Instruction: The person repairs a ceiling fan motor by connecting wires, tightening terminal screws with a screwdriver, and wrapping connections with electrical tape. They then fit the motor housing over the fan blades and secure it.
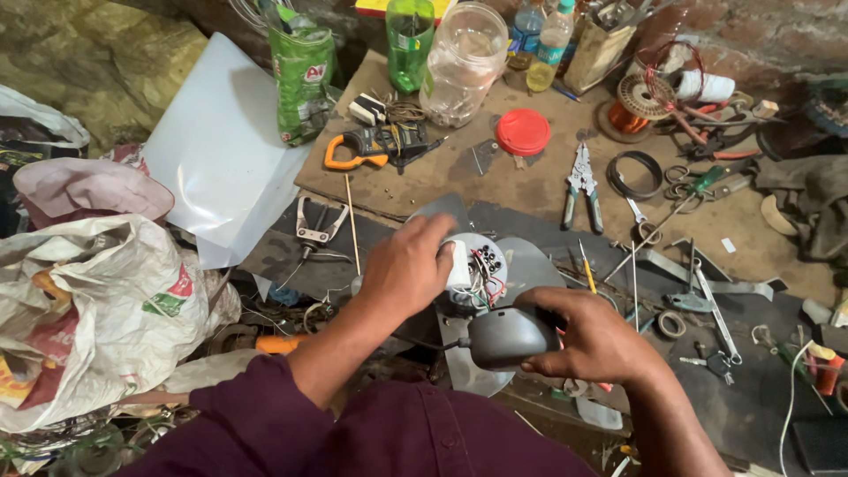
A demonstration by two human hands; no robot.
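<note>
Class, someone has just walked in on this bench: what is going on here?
A person is working on a small fan motor with exposed coloured wires. The left hand grips its white body, fan blades spread beneath. The right hand holds a dark grey cover beside it. Pliers, a red lid and bottles lie around.

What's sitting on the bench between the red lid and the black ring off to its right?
In the head view, a pair of wire-stripping pliers with green-and-grey handles lies between the red lid and the black ring, jaws pointing away from the person, touching neither.
</note>
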